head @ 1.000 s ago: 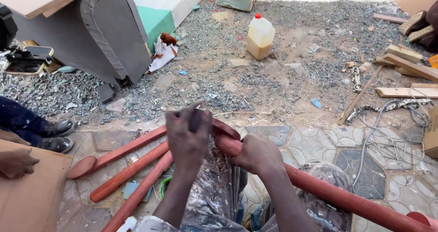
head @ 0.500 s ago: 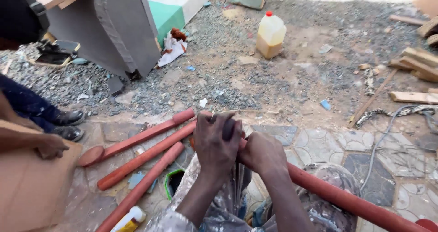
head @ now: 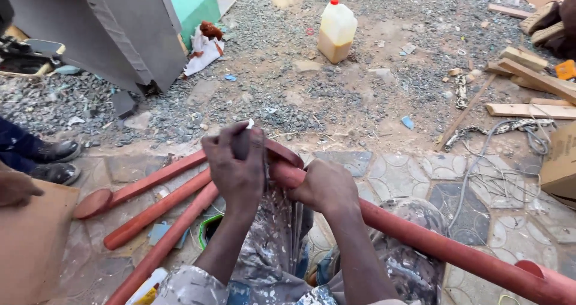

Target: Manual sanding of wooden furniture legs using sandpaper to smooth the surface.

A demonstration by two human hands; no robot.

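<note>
Right hand [head: 327,188] gripping red pole [head: 432,245] lying across lap. Left hand [head: 237,164] closing on small pad, pressing pole end. Spare poles [head: 156,212] lying left of pole.

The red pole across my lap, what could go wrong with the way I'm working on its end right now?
1. The red pole rests only on your knees; held by just the right hand, it could roll off.
2. The left hand rubs right beside the right hand, so a slip could scrape your fingers.
3. Loose red poles lie at your feet, easy to trip on.
</note>
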